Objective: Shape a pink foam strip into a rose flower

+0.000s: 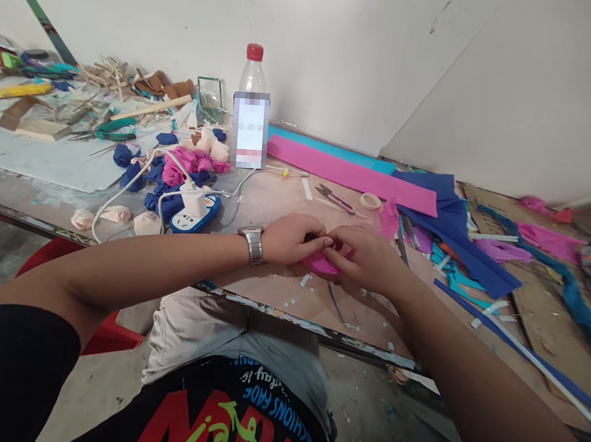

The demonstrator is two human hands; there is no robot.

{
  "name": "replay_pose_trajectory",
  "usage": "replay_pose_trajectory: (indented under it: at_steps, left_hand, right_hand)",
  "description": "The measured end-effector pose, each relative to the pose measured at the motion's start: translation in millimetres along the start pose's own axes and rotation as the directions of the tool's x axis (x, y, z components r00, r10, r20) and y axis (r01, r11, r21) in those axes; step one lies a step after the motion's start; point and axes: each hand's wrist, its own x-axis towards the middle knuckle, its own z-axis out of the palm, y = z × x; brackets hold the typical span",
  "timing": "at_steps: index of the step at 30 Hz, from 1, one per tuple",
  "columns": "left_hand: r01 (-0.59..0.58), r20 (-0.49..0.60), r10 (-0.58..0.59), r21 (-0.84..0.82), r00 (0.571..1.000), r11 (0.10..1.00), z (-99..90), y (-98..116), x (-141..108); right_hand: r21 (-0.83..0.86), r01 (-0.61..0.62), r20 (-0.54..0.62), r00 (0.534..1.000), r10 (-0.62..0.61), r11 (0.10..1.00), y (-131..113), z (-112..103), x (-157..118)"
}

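Note:
Between my fingers is a piece of pink crepe paper (321, 264), partly hidden by both hands. My left hand (292, 239), with a watch at the wrist, is closed on the paper's left side. From the right, my right hand (361, 255) pinches the same paper, its fingertips meeting my left thumb. Just beyond lie thread snips (335, 199) and a roll of tape (370, 201). A long folded strip of pink crepe paper (353, 174) rests behind them, over blue crepe paper (474, 242).
At left, a blue power strip (195, 216) with a white plug and cable sits by several rolled paper flowers (191, 164). A red-capped bottle (253, 78) stands against the wall. Green-handled pliers (115, 128) and wood scraps (109, 76) lie farther left. The table's front edge (289, 317) is close.

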Motion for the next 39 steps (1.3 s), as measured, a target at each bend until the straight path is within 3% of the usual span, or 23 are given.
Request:
replay_pose_trajectory:
  at_steps: [8, 19, 39]
  left_hand:
    - [0.020, -0.112, -0.032, -0.108, 0.993, 0.994, 0.1, -0.5, 1.5]
    - [0.024, -0.080, -0.031, -0.092, 0.996, 0.995, -1.4, 5.0, -0.5]
    - [-0.006, -0.082, -0.004, -0.124, 0.997, 0.992, -3.1, 7.4, -1.4]
  right_hand:
    - [-0.018, 0.001, -0.101, 0.995, -0.003, 1.000, 1.2, -1.3, 0.5]
    - [-0.022, -0.014, -0.228, 0.974, 0.008, 1.000, -4.4, -5.4, -1.3]
    - [-0.010, 0.006, -0.272, 0.962, -0.009, 1.000, -8.4, -5.9, -2.0]
